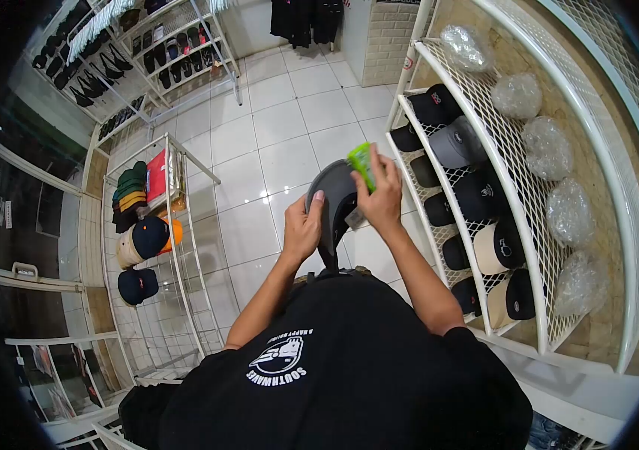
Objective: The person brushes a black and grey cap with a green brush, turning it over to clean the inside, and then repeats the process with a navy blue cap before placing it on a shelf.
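Under the thumb of the left hand (303,227), a grey cap (329,182).

green item (362,166): partly hidden by right grip (380,184) | tag (355,218): print too small | black clothes (306,22): cut off at top

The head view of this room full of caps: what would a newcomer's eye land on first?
Probably the bright green object in the right hand, held against the gray cap that the left hand grips, just above the middle. Next might come the clear, crinkly plastic bundles lined up along the white rack at right, then the white print on the black shirt below.
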A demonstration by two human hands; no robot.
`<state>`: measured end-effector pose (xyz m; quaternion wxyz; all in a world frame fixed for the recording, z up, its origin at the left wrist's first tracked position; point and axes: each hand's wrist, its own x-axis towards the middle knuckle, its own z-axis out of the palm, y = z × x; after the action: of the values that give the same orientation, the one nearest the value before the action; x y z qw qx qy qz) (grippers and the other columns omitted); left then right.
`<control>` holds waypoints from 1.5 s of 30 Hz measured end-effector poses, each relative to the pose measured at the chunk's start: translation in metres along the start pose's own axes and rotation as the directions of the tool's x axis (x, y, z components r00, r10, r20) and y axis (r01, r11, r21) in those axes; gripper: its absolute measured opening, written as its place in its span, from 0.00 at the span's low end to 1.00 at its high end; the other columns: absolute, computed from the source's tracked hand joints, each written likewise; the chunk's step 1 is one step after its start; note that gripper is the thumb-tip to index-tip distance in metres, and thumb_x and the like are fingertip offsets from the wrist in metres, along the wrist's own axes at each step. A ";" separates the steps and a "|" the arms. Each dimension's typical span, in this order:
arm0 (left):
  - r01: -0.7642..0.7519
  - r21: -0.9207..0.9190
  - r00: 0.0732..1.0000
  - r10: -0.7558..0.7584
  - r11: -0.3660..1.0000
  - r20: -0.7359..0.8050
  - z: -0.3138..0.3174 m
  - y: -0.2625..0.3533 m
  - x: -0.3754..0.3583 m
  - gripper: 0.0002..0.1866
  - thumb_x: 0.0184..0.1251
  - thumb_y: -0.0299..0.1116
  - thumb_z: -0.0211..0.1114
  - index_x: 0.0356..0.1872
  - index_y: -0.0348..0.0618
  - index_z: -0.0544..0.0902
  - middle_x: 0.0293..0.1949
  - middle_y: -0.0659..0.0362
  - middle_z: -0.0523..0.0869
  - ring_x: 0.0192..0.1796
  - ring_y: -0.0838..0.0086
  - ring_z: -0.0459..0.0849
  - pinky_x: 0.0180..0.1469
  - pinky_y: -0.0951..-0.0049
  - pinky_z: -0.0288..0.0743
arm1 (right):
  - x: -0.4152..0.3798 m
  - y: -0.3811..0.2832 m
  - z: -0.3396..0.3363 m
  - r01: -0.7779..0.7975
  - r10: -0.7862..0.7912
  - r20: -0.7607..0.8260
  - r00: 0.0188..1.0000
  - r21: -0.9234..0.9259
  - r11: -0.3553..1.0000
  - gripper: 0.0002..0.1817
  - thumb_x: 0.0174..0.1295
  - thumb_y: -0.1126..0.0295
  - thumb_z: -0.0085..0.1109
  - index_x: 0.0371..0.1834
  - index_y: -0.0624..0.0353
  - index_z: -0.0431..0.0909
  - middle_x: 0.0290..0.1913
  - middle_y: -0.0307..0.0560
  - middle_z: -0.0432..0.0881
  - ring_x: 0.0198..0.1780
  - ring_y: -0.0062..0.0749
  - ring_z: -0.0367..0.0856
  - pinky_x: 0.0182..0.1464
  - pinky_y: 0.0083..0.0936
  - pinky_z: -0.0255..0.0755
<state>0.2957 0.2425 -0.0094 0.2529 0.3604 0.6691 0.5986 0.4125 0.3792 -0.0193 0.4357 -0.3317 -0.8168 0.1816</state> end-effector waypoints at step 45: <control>0.158 -0.303 0.974 -0.097 0.940 0.206 -0.003 -0.015 -0.008 0.13 0.76 0.31 0.64 0.52 0.30 0.83 0.38 0.61 0.88 0.37 0.82 0.82 0.41 0.77 0.76 | -0.019 0.016 -0.025 -0.014 0.010 -0.049 0.999 -0.087 0.996 0.38 0.57 0.67 0.72 0.74 0.57 0.71 0.57 0.57 0.78 0.56 0.54 0.77 0.61 0.44 0.69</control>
<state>0.2953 0.2337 -0.0240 0.4081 0.3257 0.5591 0.6441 0.4467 0.3776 -0.0258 0.4393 -0.3595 -0.8112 0.1403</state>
